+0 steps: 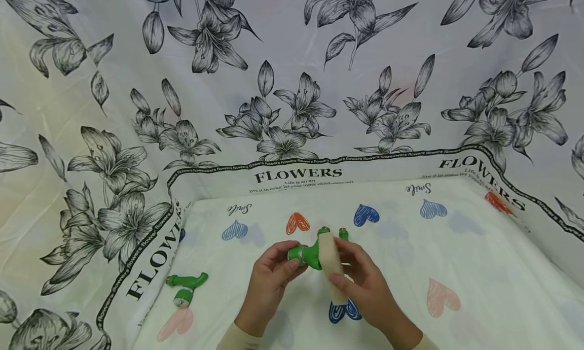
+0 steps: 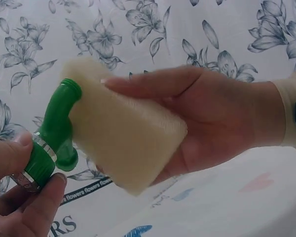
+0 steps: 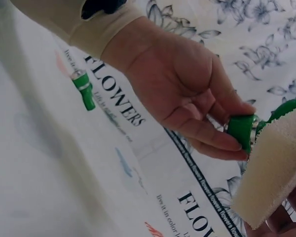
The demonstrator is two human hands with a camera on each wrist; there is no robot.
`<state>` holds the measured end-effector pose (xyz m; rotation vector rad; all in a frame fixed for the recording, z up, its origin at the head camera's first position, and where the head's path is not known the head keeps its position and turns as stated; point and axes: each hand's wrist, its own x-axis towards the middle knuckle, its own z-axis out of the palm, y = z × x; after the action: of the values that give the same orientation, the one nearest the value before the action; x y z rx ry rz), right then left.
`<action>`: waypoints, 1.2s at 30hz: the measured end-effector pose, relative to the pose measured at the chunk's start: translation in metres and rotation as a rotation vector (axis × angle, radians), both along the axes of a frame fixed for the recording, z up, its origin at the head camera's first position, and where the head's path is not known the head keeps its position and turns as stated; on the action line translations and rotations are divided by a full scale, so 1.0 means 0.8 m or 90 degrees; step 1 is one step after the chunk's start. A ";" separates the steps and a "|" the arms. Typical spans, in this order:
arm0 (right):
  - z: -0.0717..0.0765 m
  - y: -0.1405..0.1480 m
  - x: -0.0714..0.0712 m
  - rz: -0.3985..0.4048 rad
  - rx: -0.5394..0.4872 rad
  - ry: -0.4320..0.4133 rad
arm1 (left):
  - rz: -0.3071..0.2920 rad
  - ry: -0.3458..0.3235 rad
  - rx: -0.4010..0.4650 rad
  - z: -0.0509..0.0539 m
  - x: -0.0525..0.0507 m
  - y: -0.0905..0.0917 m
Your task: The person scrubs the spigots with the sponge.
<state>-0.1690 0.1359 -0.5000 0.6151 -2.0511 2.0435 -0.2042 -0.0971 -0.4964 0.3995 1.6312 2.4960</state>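
Note:
A green tap-shaped piece with a silver band is pinched at its round end by the left hand. The right hand grips a cream sponge-like block, which rests against the green piece. In the left wrist view the block lies across the right hand's fingers, beside the curved spout of the green piece. The right wrist view shows the left hand's thumb and fingertips on the green end, with the block touching the piece.
A second green tap-shaped piece lies on the cloth at the left. Another green piece shows partly behind the right hand. White cloth with printed hearts covers the surface; flower-printed fabric stands at the back and sides.

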 end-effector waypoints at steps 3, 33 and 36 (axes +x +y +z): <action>0.003 -0.002 0.003 0.023 -0.026 -0.001 | -0.003 -0.016 -0.002 -0.003 -0.001 0.002; -0.007 0.000 -0.016 -0.197 0.140 0.034 | -0.095 0.048 -0.181 -0.002 0.015 0.018; -0.010 0.001 -0.020 -0.214 0.143 0.006 | -0.102 0.053 -0.182 -0.001 0.014 0.016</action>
<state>-0.1847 0.1366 -0.5082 0.2839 -2.2189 1.6365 -0.1926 -0.0840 -0.4972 0.5764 1.8720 2.1178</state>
